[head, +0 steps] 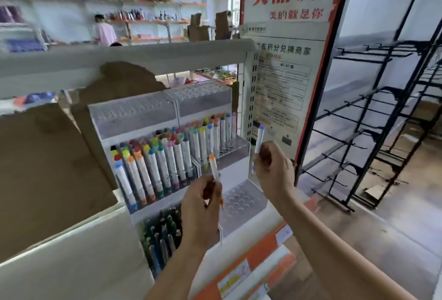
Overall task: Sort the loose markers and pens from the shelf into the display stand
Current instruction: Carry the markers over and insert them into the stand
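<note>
The left hand [203, 206] pinches a white-barrelled marker with an orange cap [214, 168], held nearly upright with the cap at twelve o'clock and leaning slightly toward eleven. The right hand [272, 168] grips a white-barrelled marker with a blue cap [259, 139] the same way, cap up, long axis near vertical. Both markers stand in front of the white tiered plastic display stand [134, 114], whose middle tier already carries a slanting row of white markers with many-coloured caps [167, 158].

The relation that matters is with the clear perforated tray of empty holes [241, 200] on the stand's lower right tier: it lies at about four o'clock from the left hand and at about seven o'clock from the right, just below both (I judge the left hand the nearer). Either marker would need to tip back to match the slant of the filled rows.

A lower-left tier holds dark-barrelled pens [162, 235]. The stand sits on a white shelf with an orange front edge [260, 249], brown cardboard [47, 168] at its nine o'clock, a red-and-white poster panel [289, 36] at one o'clock, and black wire racks [382, 120] at three o'clock in a blurred shop room.
</note>
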Demonstrator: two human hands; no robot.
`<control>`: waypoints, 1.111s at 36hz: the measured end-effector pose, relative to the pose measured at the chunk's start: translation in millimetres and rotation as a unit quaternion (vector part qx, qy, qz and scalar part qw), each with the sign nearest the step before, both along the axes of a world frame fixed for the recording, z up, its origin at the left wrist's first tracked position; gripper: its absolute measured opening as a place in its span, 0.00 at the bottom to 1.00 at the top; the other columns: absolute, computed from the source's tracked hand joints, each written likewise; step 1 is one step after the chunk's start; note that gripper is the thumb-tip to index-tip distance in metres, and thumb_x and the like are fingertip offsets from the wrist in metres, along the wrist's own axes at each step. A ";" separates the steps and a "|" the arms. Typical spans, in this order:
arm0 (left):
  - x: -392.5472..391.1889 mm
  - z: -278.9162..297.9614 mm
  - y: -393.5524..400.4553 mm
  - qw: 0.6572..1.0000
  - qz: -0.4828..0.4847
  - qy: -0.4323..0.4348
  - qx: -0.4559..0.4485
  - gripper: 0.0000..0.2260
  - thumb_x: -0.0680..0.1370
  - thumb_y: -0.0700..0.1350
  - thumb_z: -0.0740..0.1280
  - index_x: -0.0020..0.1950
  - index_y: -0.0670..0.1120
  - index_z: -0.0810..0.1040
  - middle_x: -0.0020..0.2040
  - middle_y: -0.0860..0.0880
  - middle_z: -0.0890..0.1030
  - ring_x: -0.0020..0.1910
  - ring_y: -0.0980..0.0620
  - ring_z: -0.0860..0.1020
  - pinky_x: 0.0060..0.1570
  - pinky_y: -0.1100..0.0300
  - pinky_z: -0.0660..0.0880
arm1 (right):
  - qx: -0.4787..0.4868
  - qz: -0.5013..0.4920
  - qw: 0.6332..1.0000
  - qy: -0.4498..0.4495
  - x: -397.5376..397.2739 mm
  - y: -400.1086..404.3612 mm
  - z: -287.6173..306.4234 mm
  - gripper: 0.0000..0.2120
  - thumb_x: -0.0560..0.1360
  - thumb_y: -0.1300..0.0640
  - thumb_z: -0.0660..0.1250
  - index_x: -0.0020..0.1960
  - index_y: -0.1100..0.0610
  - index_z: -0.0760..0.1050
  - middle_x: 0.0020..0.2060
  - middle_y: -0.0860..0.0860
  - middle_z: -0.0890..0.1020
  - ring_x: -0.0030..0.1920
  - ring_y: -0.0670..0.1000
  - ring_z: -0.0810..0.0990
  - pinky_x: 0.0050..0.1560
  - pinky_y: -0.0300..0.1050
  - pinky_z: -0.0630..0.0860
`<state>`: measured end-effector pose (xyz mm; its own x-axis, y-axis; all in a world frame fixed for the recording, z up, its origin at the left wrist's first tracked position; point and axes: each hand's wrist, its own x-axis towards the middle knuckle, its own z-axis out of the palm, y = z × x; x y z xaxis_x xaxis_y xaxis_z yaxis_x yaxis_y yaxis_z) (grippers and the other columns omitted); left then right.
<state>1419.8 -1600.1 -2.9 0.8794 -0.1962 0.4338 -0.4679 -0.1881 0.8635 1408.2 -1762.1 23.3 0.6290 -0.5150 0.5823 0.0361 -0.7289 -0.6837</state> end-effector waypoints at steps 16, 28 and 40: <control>2.9 21.9 -53.4 0.979 0.197 -0.049 0.012 0.06 0.79 0.40 0.63 0.44 0.50 0.75 0.36 0.53 0.78 0.36 0.61 0.77 0.36 0.70 0.71 | 0.019 0.223 0.974 -0.029 74.3 -35.3 43.8 0.07 0.77 0.61 0.65 0.43 0.54 0.68 0.31 0.44 0.73 0.30 0.42 0.70 0.31 0.32 0.66; 1.8 21.9 -58.1 0.977 0.211 -0.038 0.022 0.06 0.79 0.38 0.64 0.42 0.44 0.76 0.35 0.48 0.77 0.36 0.58 0.76 0.35 0.73 0.69 | -0.080 0.281 0.954 0.068 89.6 -22.8 33.5 0.05 0.78 0.60 0.62 0.45 0.56 0.66 0.35 0.50 0.73 0.34 0.54 0.73 0.34 0.42 0.64; 8.7 15.3 -50.2 0.978 0.206 -0.033 0.011 0.06 0.79 0.40 0.64 0.45 0.51 0.75 0.36 0.50 0.79 0.38 0.58 0.77 0.38 0.73 0.70 | -0.198 0.184 0.952 0.145 88.9 -15.2 34.2 0.06 0.74 0.57 0.63 0.42 0.52 0.67 0.45 0.49 0.75 0.50 0.52 0.74 0.55 0.47 0.66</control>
<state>1428.4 -1650.3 12.3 0.8554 0.1598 0.4928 -0.4036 -0.3906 0.8274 1497.1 -1777.3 57.4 0.8879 -0.0055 0.4600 0.1907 -0.9056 -0.3788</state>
